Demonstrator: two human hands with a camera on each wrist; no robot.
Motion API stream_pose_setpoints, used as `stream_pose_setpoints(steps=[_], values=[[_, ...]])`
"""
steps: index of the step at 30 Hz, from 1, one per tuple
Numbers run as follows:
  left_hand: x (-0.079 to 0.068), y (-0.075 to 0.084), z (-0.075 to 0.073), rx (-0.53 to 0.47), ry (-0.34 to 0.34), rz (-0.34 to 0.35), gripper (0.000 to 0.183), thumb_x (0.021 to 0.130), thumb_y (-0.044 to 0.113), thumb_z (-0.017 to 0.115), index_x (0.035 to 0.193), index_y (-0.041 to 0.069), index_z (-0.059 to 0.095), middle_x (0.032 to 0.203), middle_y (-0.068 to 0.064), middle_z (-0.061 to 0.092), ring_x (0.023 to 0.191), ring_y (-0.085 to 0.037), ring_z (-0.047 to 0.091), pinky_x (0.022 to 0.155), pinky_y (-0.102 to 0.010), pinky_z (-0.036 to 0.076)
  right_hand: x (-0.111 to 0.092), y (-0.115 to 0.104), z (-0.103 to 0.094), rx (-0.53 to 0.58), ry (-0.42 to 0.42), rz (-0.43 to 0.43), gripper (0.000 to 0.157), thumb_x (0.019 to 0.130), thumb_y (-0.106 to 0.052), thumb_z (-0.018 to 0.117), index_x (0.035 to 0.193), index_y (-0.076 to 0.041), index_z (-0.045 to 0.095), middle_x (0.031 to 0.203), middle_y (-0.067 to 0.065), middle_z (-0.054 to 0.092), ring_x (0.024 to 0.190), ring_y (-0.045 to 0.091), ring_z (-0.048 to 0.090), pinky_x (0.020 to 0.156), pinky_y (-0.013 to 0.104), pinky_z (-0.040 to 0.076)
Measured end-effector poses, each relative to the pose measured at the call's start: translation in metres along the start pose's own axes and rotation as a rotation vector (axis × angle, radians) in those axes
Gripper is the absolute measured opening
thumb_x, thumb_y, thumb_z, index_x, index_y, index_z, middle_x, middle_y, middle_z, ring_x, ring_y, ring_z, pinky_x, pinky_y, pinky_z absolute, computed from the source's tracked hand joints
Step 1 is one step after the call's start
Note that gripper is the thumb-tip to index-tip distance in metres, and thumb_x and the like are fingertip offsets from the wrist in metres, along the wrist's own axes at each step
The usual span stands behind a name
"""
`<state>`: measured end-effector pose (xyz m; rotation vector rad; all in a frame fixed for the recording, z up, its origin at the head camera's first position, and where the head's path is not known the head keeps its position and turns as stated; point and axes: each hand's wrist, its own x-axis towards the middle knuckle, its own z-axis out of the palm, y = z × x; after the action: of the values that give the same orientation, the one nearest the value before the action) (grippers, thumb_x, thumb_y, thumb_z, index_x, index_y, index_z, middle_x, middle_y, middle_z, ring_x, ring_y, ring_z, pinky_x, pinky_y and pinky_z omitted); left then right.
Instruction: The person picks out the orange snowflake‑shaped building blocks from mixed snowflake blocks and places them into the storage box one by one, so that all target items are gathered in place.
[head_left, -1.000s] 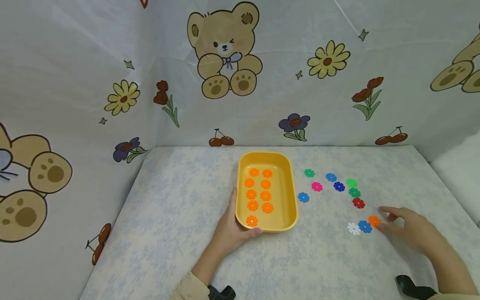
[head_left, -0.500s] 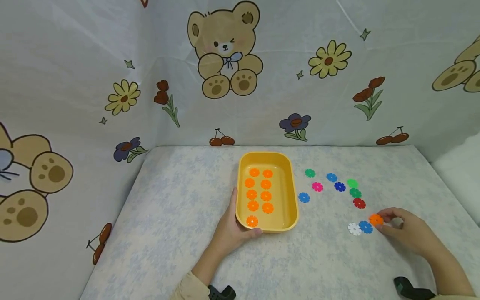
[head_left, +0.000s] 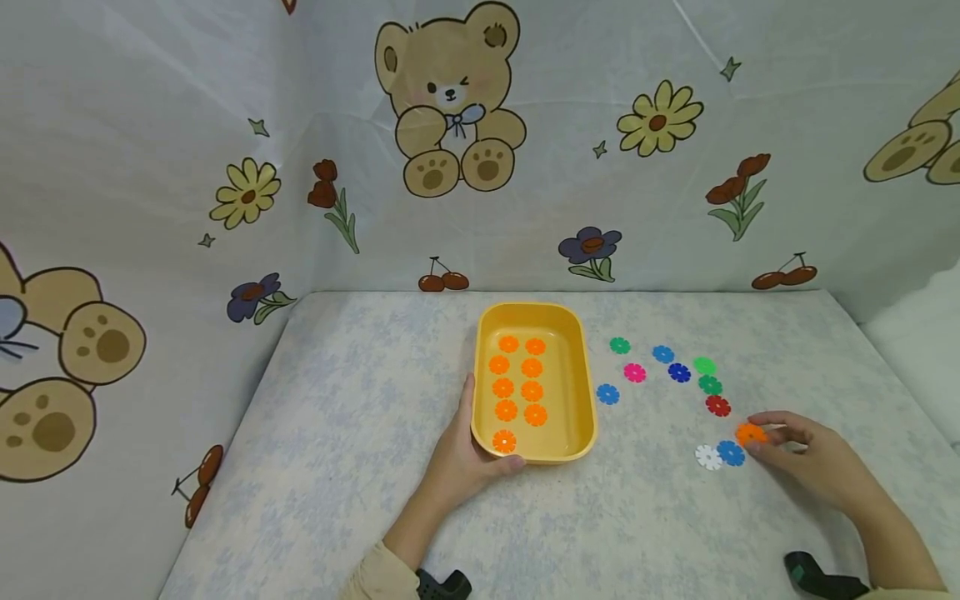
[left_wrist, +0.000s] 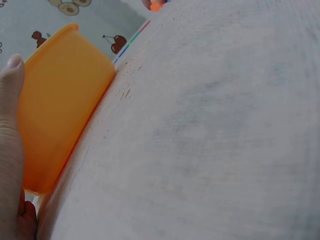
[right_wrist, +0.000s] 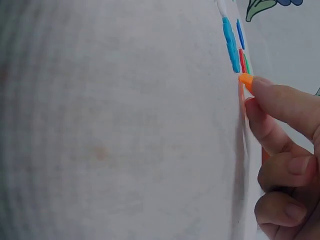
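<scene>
My left hand (head_left: 461, 462) grips the near left corner of a yellow plastic tray (head_left: 566, 392), thumb along its front rim and fingers at its left side. In the left wrist view the tray (left_wrist: 65, 107) shows its outer wall beside the thumb. Several orange notched discs (head_left: 532, 367) lie in two columns in the tray's left and middle part. On the right, my right hand (head_left: 810, 462) pinches another orange notched disc (head_left: 750, 433) between thumb and forefinger. In the right wrist view that disc (right_wrist: 245, 80) sits at the fingertips, close over the table; the other fingers are curled.
Beside the pinched disc lie a blue disc (head_left: 731, 453) and a white disc (head_left: 708, 457). Behind them are a red disc (head_left: 717, 406) and several green, blue and pink (head_left: 634, 372) ones, right of the tray. A bear-print cloth (head_left: 525, 233) hangs behind the table (head_left: 337, 400).
My right thumb and forefinger have closed on the orange disc, which has shifted slightly from its spot by the blue one. The left hand and tray have stayed put.
</scene>
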<state>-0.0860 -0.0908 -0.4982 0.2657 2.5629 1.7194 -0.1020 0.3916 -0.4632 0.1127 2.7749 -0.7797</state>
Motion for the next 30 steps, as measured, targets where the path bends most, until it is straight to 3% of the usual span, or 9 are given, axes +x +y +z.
stream_pose_setpoints(steps=[3, 6, 11, 16, 22, 25, 30], values=[[0.0, 0.0, 0.0, -0.003, 0.001, 0.0, 0.13, 0.07, 0.047, 0.088, 0.161, 0.028, -0.003, 0.165, 0.006, 0.019, 0.148, -0.017, 0.03, 0.12, -0.053, 0.026, -0.002, -0.011, 0.0, 0.015, 0.038, 0.015, 0.069, 0.091, -0.058, 0.063, 0.137, -0.007, 0.056, 0.116, 0.024, 0.063, 0.103, 0.038, 0.051, 0.066, 0.036, 0.048], [0.0, 0.001, 0.0, -0.003, 0.001, -0.003, 0.13, 0.07, 0.047, 0.088, 0.161, 0.029, -0.003, 0.165, 0.006, 0.02, 0.148, -0.017, 0.03, 0.12, -0.053, 0.026, -0.004, -0.029, 0.003, 0.013, 0.129, 0.002, 0.066, 0.091, -0.056, 0.064, 0.133, -0.005, 0.061, 0.11, 0.021, 0.066, 0.093, 0.029, 0.053, 0.057, 0.026, 0.045], [0.0, 0.0, -0.001, 0.002, -0.001, -0.001, 0.13, 0.07, 0.049, 0.088, 0.161, 0.029, -0.003, 0.166, 0.006, 0.018, 0.148, -0.016, 0.03, 0.12, -0.053, 0.026, -0.007, -0.07, 0.008, 0.047, 0.208, -0.099, 0.056, 0.091, -0.051, 0.068, 0.127, -0.007, 0.067, 0.098, 0.012, 0.069, 0.07, 0.014, 0.048, 0.046, 0.026, 0.035], [0.0, 0.001, -0.001, 0.0, 0.0, 0.006, 0.131, 0.07, 0.049, 0.088, 0.161, 0.028, -0.003, 0.166, 0.005, 0.017, 0.149, -0.016, 0.028, 0.12, -0.053, 0.026, -0.006, -0.12, 0.023, 0.133, 0.161, -0.244, 0.044, 0.088, -0.039, 0.075, 0.121, -0.01, 0.071, 0.088, 0.005, 0.068, 0.056, 0.013, 0.042, 0.042, 0.027, 0.03], [0.0, 0.001, -0.001, 0.005, 0.003, 0.02, 0.131, 0.069, 0.048, 0.089, 0.161, 0.027, -0.003, 0.166, 0.003, 0.018, 0.149, -0.018, 0.03, 0.119, -0.054, 0.028, -0.004, -0.177, 0.048, 0.197, 0.055, -0.384, 0.035, 0.082, -0.032, 0.081, 0.112, -0.015, 0.076, 0.083, -0.005, 0.069, 0.055, 0.013, 0.041, 0.045, 0.024, 0.031], [0.0, 0.001, -0.001, 0.006, 0.001, 0.017, 0.131, 0.069, 0.049, 0.089, 0.161, 0.027, -0.003, 0.166, 0.003, 0.018, 0.149, -0.018, 0.03, 0.119, -0.053, 0.028, -0.002, -0.201, 0.058, 0.173, 0.005, -0.448, 0.032, 0.082, -0.031, 0.081, 0.11, -0.016, 0.077, 0.081, -0.009, 0.067, 0.057, 0.012, 0.042, 0.047, 0.022, 0.033], [0.0, 0.001, -0.001, 0.009, -0.005, 0.013, 0.131, 0.069, 0.052, 0.087, 0.161, 0.027, -0.004, 0.166, 0.003, 0.016, 0.149, -0.019, 0.03, 0.118, -0.053, 0.029, 0.0, -0.233, 0.071, 0.039, -0.068, -0.515, 0.031, 0.083, -0.029, 0.08, 0.11, -0.016, 0.077, 0.078, -0.014, 0.064, 0.064, 0.008, 0.048, 0.056, 0.019, 0.043]])
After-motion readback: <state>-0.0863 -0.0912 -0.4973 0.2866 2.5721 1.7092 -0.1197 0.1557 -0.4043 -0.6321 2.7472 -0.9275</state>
